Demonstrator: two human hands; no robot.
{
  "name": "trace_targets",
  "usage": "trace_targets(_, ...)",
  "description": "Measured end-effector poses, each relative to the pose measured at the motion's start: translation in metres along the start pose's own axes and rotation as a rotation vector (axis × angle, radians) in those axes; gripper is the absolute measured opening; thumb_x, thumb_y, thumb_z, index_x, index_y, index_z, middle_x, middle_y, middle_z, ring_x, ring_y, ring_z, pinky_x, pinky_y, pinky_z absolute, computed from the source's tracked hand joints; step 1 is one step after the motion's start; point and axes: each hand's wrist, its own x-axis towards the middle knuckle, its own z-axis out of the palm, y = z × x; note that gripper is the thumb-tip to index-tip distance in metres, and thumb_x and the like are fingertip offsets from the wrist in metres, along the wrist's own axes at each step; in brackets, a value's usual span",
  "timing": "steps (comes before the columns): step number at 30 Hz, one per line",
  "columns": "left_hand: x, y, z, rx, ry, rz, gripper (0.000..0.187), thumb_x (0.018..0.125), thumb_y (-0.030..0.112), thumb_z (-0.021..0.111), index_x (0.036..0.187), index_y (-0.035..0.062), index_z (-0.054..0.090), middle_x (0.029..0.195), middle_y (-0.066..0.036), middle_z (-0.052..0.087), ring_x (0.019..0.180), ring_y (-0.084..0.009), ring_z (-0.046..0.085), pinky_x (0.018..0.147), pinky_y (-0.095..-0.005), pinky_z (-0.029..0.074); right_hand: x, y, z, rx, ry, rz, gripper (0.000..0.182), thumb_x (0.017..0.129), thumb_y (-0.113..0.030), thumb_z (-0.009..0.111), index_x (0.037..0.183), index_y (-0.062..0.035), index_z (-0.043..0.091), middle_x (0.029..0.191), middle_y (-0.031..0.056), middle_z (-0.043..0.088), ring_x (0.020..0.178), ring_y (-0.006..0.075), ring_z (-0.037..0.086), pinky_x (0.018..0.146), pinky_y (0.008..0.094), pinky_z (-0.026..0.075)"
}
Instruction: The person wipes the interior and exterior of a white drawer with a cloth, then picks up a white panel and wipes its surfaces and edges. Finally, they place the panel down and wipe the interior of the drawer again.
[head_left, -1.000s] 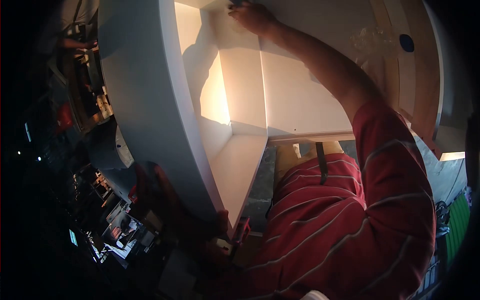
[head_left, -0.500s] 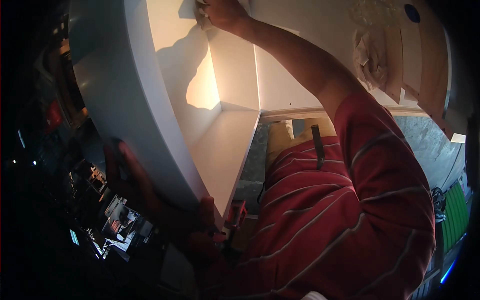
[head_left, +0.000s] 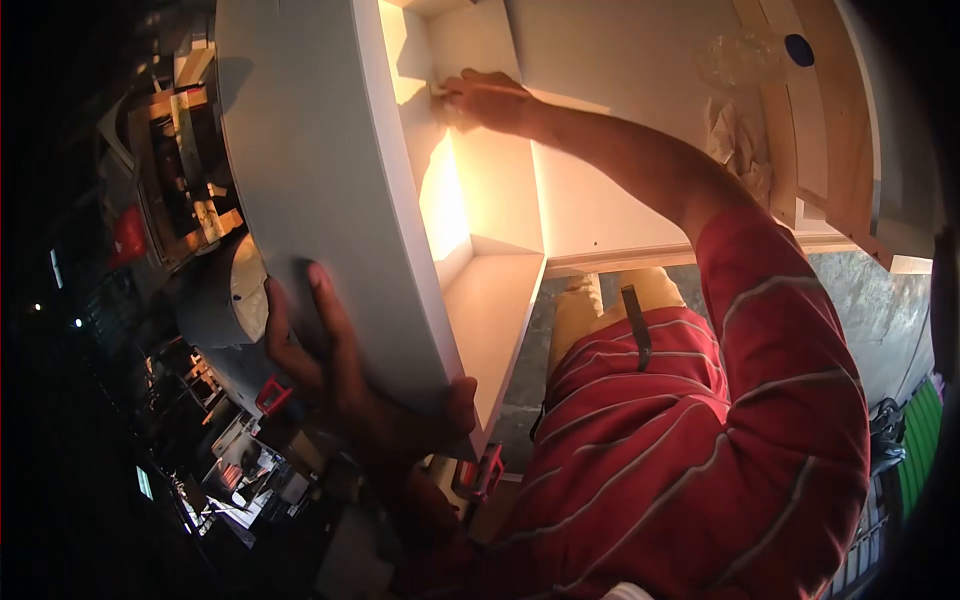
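Note:
A white open-fronted cabinet [head_left: 330,200] with board sides stands tilted in front of me. My left hand [head_left: 375,395] grips its near corner, fingers spread along the outer side and thumb over the edge. Inside the lit recess, my right hand [head_left: 490,103] presses a pale, crumpled cloth or paper [head_left: 457,117] against the inner wall. The fingers are bent around it and partly hide it.
Right of the cabinet is a pale board surface [head_left: 620,60] with crumpled paper [head_left: 735,145] and a clear plastic bottle with a blue cap [head_left: 798,50]. A red-handled clamp [head_left: 485,472] is below the cabinet. Dark shelving with wood pieces [head_left: 195,170] stands left.
My right hand has moved down along the cabinet's inside wall with the pale cloth or paper. The view has shifted, so the cabinet appears farther right. My left hand stays on the corner.

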Motion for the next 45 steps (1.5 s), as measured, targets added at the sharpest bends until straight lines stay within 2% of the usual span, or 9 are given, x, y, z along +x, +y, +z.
trace_targets(5,0.003,-0.009,0.013,0.033,0.001,-0.031,0.110,0.059,0.080,0.054,0.135,0.0007,0.041,0.132,-0.030,0.031,0.120,-0.0442,0.041,0.092,-0.0488,0.043,0.070,0.038,0.011,-0.009,-0.070,0.453,0.035,0.091,-0.029,0.052,0.104,0.0025,0.060,0.118,0.0118,0.059,0.100,0.0280,0.058,0.084,0.0360,0.048)
trace_targets(7,0.011,-0.031,0.038,-0.194,0.355,-0.843,0.111,0.057,0.080,0.056,0.135,0.0018,0.042,0.132,-0.029,0.032,0.122,-0.0435,0.040,0.092,-0.0496,0.043,0.048,0.005,-0.001,-0.058,-0.132,0.395,0.029,0.084,-0.020,0.055,0.108,-0.0038,0.060,0.116,0.0065,0.055,0.100,0.0237,0.056,0.077,0.0337,0.051)
trace_targets(8,0.009,-0.030,0.034,-0.191,0.351,-0.846,0.111,0.057,0.080,0.056,0.135,0.0018,0.042,0.132,-0.029,0.032,0.122,-0.0435,0.040,0.092,-0.0496,0.043,0.039,-0.003,-0.009,-0.115,-0.184,0.332,0.034,0.078,-0.010,0.058,0.112,-0.0101,0.060,0.113,0.0011,0.051,0.099,0.0194,0.054,0.070,0.0313,0.054)
trace_targets(11,0.004,-0.006,0.007,-0.038,0.136,-0.380,0.107,0.056,0.075,0.060,0.135,0.0036,0.042,0.131,-0.028,0.033,0.121,-0.0434,0.041,0.092,-0.0494,0.044,-0.027,-0.055,0.007,0.150,0.029,0.128,0.037,0.079,-0.013,0.058,0.117,-0.0114,0.057,0.115,0.0027,0.047,0.102,0.0213,0.053,0.080,0.0314,0.051)
trace_targets(13,0.002,0.007,-0.003,0.057,-0.004,-0.065,0.106,0.056,0.072,0.062,0.135,0.0048,0.043,0.130,-0.028,0.034,0.120,-0.0433,0.042,0.092,-0.0492,0.044,-0.066,-0.094,-0.019,0.412,-0.476,0.086,0.035,0.086,-0.019,0.052,0.119,-0.0091,0.055,0.121,0.0064,0.051,0.104,0.0266,0.054,0.091,0.0359,0.046)
trace_targets(23,-0.003,0.002,0.005,0.017,0.026,-0.022,0.104,0.057,0.066,0.063,0.136,0.0020,0.041,0.132,-0.028,0.028,0.120,-0.0428,0.040,0.090,-0.0506,0.043,-0.112,-0.076,-0.073,0.283,-1.088,-0.184,0.009,0.072,-0.011,0.063,0.079,-0.0068,0.066,0.085,0.0058,0.067,0.084,0.0263,0.064,0.070,0.0385,0.049)
trace_targets(30,-0.003,0.004,0.006,-0.085,0.028,-0.056,0.103,0.062,0.066,0.059,0.138,0.0011,0.036,0.134,-0.028,0.026,0.124,-0.0405,0.036,0.094,-0.0497,0.039,-0.093,-0.052,-0.066,0.804,-0.247,0.176,0.017,0.075,-0.011,0.057,0.087,-0.0123,0.070,0.084,0.0049,0.067,0.078,0.0245,0.064,0.071,0.0349,0.049)
trace_targets(39,-0.005,0.002,0.003,-0.019,-0.009,-0.062,0.107,0.066,0.077,0.050,0.141,0.0023,0.032,0.136,-0.027,0.025,0.126,-0.0380,0.035,0.096,-0.0485,0.037,-0.096,-0.129,-0.012,0.538,-0.776,-0.098,0.030,0.077,-0.006,0.055,0.100,-0.0184,0.068,0.109,0.0008,0.062,0.100,0.0258,0.058,0.082,0.0360,0.048)
trace_targets(45,-0.004,0.002,0.004,-0.079,0.038,-0.079,0.106,0.060,0.072,0.060,0.136,0.0009,0.040,0.134,-0.029,0.026,0.124,-0.0434,0.036,0.095,-0.0513,0.039,-0.119,-0.106,-0.025,0.766,-0.532,0.018,0.027,0.082,-0.014,0.056,0.109,-0.0122,0.061,0.099,0.0071,0.062,0.098,0.0274,0.059,0.080,0.0367,0.051)
